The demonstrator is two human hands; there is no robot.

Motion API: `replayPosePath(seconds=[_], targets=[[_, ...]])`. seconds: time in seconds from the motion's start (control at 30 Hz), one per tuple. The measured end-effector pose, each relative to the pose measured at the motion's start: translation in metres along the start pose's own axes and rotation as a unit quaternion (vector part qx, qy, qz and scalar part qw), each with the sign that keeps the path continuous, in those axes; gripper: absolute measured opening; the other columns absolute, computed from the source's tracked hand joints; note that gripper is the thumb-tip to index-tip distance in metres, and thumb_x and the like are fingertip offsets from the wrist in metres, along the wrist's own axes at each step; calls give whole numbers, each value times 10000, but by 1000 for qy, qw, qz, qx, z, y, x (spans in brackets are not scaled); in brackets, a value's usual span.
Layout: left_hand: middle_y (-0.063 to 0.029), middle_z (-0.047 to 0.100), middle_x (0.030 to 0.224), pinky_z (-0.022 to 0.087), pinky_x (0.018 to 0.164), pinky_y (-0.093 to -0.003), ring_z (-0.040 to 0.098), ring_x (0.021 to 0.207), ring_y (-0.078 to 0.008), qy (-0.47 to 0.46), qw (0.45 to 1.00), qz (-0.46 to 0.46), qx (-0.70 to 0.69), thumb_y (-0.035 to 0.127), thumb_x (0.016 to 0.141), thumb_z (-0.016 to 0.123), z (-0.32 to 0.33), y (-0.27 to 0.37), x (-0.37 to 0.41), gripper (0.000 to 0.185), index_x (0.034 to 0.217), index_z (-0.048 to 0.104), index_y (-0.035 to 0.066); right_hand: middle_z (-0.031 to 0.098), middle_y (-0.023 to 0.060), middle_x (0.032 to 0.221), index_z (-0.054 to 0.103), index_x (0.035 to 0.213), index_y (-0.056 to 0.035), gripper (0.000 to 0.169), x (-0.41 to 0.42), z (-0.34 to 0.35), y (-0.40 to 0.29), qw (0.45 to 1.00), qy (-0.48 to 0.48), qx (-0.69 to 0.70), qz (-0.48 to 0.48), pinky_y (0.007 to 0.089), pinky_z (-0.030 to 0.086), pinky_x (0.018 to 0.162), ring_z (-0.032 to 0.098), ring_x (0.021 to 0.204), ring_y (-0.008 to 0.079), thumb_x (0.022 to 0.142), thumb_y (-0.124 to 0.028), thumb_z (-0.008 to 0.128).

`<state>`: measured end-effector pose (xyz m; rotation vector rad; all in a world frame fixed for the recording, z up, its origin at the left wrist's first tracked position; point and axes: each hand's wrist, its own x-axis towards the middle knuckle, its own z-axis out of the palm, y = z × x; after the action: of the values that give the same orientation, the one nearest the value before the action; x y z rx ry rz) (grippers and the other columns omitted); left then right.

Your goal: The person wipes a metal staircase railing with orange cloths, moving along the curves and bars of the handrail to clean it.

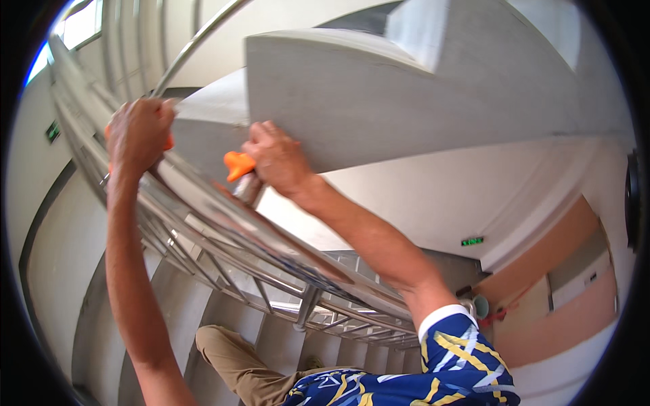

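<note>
My left hand (139, 129) is closed around the upper stretch of a polished steel handrail (223, 203). Orange material, apparently a cloth (169, 141), shows at the edges of its grip. To the right, my right hand (279, 160) grips a second orange cloth (238, 165), one bunched end sticking out by the thumb. Just below that cloth is a short piece of metal tube (249, 188) beside the handrail. Whether the right fingers also wrap the tube is hidden.
Grey stair steps (167, 289) descend beneath the steel balusters (259, 294); my trousered leg (228, 350) is over them. The concrete underside of a stair flight (355, 96) fills the upper area. Green signs (472, 241) hang on walls. A pale bucket (480, 306) stands lower right.
</note>
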<state>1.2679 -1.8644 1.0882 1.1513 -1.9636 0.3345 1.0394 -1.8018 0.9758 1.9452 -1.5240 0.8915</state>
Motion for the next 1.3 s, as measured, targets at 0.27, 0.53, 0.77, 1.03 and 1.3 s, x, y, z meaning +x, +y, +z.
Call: replayPosePath(seconds=[0.27, 0.53, 0.77, 1.03, 1.3], targets=[[-258, 560, 717, 431, 668, -478, 544, 647, -390, -12, 998, 51, -20, 356, 1038, 481, 40, -49, 27, 468, 809, 607, -32, 662, 179, 834, 753, 913, 13, 155, -29, -21, -58, 960, 148, 237, 9, 445, 535, 849, 627, 965, 352, 810, -36, 648], [-154, 610, 648, 463, 635, -446, 586, 594, -278, 8, 995, 89, -38, 393, 1031, 474, 42, -66, 22, 489, 777, 652, 14, 710, 169, 1004, 719, 1062, 9, 303, -35, -16, -56, 971, 130, 195, -52, 439, 527, 1002, 637, 1144, 361, 767, -58, 746], [-155, 672, 660, 528, 742, -430, 672, 687, -377, 3, 999, 26, -25, 399, 947, 518, -16, -11, -5, 446, 766, 736, 55, 644, 211, 1220, 612, 1281, 53, 498, -77, -74, -92, 980, 66, 187, 30, 442, 517, 1009, 612, 1160, 377, 785, 96, 631], [-199, 620, 649, 509, 698, -447, 631, 632, -367, -15, 999, 21, -20, 361, 943, 534, -14, 4, -5, 428, 756, 697, 11, 621, 204, 1342, 581, 1363, 19, 516, -91, -73, -86, 967, 54, 230, 95, 443, 480, 1070, 592, 1245, 385, 857, 122, 558], [-167, 636, 618, 518, 729, -448, 632, 620, -372, -1, 1000, 17, -15, 359, 925, 537, -12, 7, -4, 407, 753, 731, 45, 522, 254, 1445, 475, 1448, 67, 659, -94, -71, -104, 977, 52, 188, 86, 462, 443, 1122, 520, 1331, 424, 801, 143, 573]])
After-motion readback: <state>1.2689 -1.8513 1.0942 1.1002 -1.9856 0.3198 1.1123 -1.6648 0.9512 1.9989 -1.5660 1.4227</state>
